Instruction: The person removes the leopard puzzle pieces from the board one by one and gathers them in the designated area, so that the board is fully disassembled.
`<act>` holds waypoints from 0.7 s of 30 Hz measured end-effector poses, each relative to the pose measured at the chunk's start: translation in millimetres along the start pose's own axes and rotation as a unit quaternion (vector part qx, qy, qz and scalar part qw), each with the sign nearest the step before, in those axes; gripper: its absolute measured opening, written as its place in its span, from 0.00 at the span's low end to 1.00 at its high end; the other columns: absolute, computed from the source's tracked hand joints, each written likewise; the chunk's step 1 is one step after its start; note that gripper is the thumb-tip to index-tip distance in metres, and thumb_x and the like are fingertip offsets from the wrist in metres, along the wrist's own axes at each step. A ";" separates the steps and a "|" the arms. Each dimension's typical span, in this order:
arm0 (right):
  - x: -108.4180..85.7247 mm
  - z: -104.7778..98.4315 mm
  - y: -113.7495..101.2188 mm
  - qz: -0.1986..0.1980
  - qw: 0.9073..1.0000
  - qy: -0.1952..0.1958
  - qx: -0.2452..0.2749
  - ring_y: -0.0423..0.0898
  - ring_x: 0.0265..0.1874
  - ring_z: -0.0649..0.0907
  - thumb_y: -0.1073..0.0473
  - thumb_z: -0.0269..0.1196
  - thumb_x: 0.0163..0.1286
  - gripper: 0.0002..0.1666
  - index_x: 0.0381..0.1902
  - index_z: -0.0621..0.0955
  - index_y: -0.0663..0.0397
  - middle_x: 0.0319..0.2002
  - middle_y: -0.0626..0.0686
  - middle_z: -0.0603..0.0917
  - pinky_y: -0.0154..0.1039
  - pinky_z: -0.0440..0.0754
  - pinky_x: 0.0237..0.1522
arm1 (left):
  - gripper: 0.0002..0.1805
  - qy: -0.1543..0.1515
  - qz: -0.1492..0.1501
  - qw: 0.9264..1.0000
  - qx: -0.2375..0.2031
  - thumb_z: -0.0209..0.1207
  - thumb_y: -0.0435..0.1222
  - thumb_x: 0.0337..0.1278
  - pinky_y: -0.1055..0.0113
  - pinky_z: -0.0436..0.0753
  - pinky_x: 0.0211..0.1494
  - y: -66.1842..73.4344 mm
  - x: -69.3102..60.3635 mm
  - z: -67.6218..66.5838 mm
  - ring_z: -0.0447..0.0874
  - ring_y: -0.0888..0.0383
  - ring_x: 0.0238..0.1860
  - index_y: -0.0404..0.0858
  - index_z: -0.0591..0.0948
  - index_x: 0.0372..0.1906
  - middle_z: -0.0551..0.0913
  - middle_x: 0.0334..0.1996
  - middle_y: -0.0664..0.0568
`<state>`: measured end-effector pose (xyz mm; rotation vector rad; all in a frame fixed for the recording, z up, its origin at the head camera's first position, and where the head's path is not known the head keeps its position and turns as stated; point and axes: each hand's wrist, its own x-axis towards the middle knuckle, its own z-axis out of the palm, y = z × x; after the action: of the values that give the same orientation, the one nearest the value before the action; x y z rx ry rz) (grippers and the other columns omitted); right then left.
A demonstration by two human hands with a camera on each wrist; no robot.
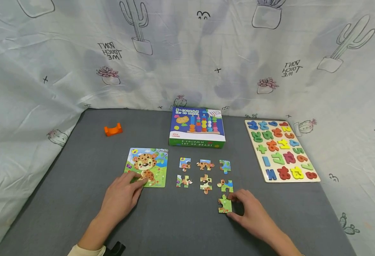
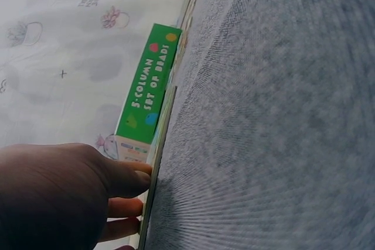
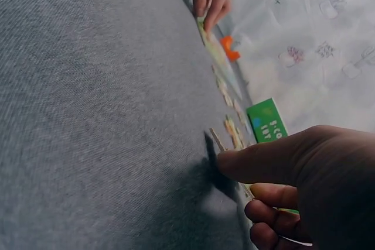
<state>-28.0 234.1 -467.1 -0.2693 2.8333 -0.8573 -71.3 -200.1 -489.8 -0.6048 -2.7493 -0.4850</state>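
In the head view my left hand [image 1: 120, 193] rests with its fingertips on the lower left of a leopard puzzle board [image 1: 158, 170], which lies flat on the table. The left wrist view shows the thumb at the near edge of that board [image 2: 166, 109]. My right hand [image 1: 251, 213] pinches a green jigsaw piece [image 1: 225, 204] by its right side, between thumb and fingers. A shadow falls under this piece [image 3: 217, 140] in the right wrist view, so its near edge looks slightly raised. Just beyond it lie several other jigsaw pieces [image 1: 206, 182] in two rows.
A bead-set box [image 1: 196, 128] stands at the back middle. To the right lies a wooden board of coloured letters [image 1: 281, 151]. An orange curved piece [image 1: 113, 129] sits at the back left. Patterned cloth [image 1: 187, 53] hangs behind the grey table [image 1: 174, 227].
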 end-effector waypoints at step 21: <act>-1.9 -1.8 9.3 0.019 1.000 -0.011 -0.021 0.41 0.45 0.76 0.60 0.85 0.57 0.23 0.48 0.87 0.45 0.42 0.39 0.79 0.48 0.83 0.50 | 0.16 -0.008 -0.009 1.000 0.002 0.76 0.31 0.61 0.47 0.86 0.49 1.0 0.4 1.2 0.84 0.46 0.49 0.45 0.94 0.54 0.86 0.49 0.49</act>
<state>-27.7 243.1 -470.6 -0.2295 2.8290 -0.7839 -71.4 -198.6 -490.4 -0.5870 -2.7728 -0.4816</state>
